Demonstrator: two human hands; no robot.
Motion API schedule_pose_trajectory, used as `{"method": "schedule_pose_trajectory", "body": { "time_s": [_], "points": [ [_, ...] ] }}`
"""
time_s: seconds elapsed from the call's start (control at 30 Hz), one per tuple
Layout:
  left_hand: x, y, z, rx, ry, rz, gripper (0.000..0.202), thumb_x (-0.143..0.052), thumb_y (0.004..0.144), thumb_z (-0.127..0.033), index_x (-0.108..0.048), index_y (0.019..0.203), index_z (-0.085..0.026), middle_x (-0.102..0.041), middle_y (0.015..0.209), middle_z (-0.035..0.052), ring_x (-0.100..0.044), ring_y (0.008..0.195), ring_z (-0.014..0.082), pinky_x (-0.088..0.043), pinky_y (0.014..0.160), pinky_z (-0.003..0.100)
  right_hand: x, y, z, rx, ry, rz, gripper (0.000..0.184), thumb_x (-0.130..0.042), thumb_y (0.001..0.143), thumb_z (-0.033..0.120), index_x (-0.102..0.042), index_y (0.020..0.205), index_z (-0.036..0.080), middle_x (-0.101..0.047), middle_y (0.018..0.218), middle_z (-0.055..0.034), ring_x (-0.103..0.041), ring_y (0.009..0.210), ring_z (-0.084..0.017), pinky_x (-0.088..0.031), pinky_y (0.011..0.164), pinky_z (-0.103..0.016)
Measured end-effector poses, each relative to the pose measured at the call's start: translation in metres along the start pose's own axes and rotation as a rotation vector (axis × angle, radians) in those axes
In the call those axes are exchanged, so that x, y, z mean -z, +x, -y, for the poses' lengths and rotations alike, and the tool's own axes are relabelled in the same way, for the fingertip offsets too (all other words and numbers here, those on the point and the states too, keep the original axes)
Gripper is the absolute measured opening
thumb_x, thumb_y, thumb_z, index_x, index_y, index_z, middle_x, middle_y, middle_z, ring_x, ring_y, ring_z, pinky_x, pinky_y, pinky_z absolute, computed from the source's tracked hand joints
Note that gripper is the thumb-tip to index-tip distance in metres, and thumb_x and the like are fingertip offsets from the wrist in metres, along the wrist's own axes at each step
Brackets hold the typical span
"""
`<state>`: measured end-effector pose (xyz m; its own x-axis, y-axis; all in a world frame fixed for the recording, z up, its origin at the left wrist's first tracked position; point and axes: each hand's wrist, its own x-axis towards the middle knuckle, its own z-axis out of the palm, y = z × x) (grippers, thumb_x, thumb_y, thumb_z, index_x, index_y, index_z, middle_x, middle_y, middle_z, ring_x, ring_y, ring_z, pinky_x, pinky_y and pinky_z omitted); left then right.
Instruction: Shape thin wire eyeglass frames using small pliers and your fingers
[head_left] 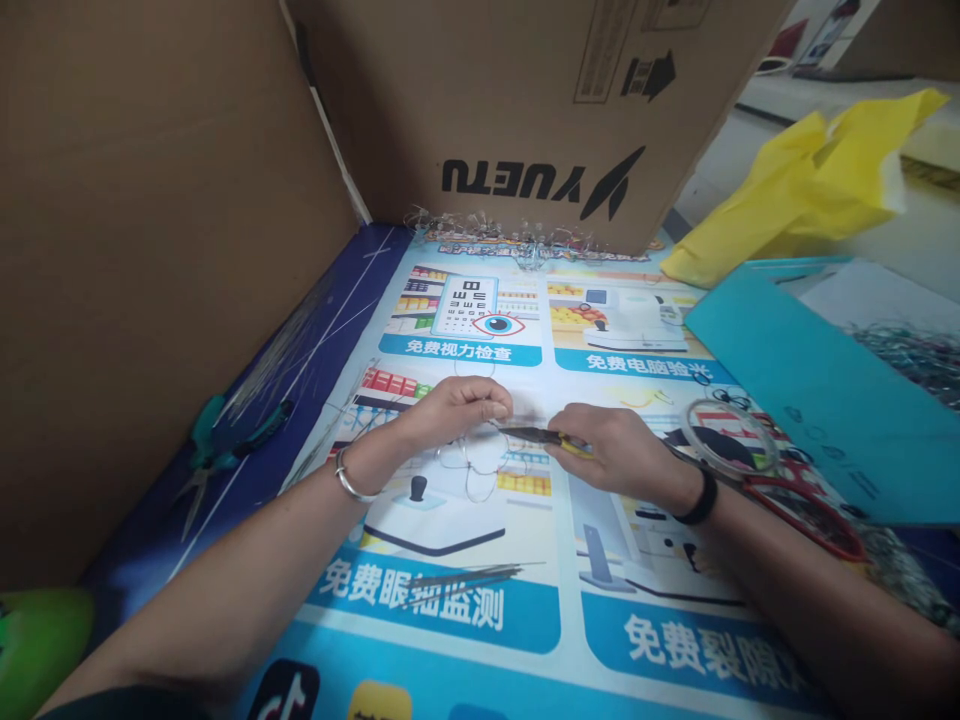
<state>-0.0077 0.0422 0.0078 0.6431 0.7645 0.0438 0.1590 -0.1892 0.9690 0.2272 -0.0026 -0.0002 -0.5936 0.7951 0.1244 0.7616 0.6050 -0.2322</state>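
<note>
Over the printed sheet, my left hand (459,408) is closed in a pinch on a thin wire (481,484), whose fine loops hang below the fingers. My right hand (622,447) grips long-nosed pliers (531,435) by their yellow-and-black handles. The plier tips point left and meet the wire close to my left fingertips; whether the jaws are fully closed on it is too small to tell. Nearer to me lies a small bunch of dark straight wires (469,577).
Teal-handled pliers (229,445) and straight wires (281,355) lie left. Cardboard walls (525,110) stand left and behind, with wire scraps (525,235) along the base. To the right are a yellow bag (802,190), a turquoise box (825,390), a clear round container (731,437) and a red-rimmed object (806,515).
</note>
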Motion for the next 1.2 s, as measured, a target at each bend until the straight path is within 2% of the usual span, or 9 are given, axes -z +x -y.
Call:
{"method": "schedule_pose_trajectory", "body": {
  "time_s": [0.27,0.9,1.0,1.13,1.2],
  "points": [
    [0.0006,0.0003,0.0000,0.012,-0.001,0.006,0.014,-0.054,0.079,-0.026,-0.062,0.074,-0.015,-0.060,0.073,0.0009,-0.051,0.068,0.0093,-0.041,0.064,0.023,0.0007,0.0003,0.0005,0.001,-0.005,0.018,0.022,-0.044,0.085,0.034,-0.061,0.089,0.020,-0.066,0.085,-0.0045,-0.059,0.077,-0.015,-0.039,0.064,-0.024],
    [0.0013,0.0000,0.0001,0.039,-0.011,0.019,0.012,-0.055,0.079,-0.024,-0.062,0.076,-0.015,-0.060,0.075,0.0008,-0.052,0.069,0.0087,-0.041,0.066,0.022,0.0005,0.0003,0.0017,0.006,0.021,0.042,0.022,-0.043,0.086,0.035,-0.059,0.088,0.020,-0.064,0.084,-0.0043,-0.058,0.076,-0.015,-0.039,0.064,-0.025],
    [0.0024,0.0008,0.0021,0.022,-0.023,-0.024,0.013,-0.054,0.080,-0.026,-0.061,0.076,-0.015,-0.059,0.074,0.0003,-0.051,0.068,0.0085,-0.040,0.066,0.022,-0.0015,0.0011,0.0001,-0.070,0.017,0.001,0.022,-0.045,0.086,0.038,-0.058,0.089,0.021,-0.062,0.084,-0.0043,-0.057,0.079,-0.016,-0.039,0.065,-0.025],
    [0.0025,0.0025,0.0046,0.026,0.001,-0.160,0.015,-0.054,0.082,-0.029,-0.059,0.077,-0.016,-0.057,0.070,-0.0010,-0.050,0.067,0.0086,-0.040,0.067,0.023,-0.0035,0.0028,-0.0041,-0.261,0.032,-0.106,0.024,-0.047,0.084,0.043,-0.056,0.088,0.021,-0.060,0.085,-0.0049,-0.055,0.079,-0.018,-0.040,0.064,-0.027],
    [0.0015,0.0033,0.0063,0.037,0.011,-0.185,0.015,-0.054,0.081,-0.030,-0.060,0.078,-0.016,-0.057,0.071,-0.0010,-0.051,0.068,0.0089,-0.040,0.067,0.023,-0.0040,0.0031,-0.0049,-0.288,0.055,-0.144,0.026,-0.046,0.084,0.044,-0.056,0.089,0.020,-0.060,0.085,-0.0054,-0.055,0.080,-0.018,-0.041,0.065,-0.028]
  ]
}}
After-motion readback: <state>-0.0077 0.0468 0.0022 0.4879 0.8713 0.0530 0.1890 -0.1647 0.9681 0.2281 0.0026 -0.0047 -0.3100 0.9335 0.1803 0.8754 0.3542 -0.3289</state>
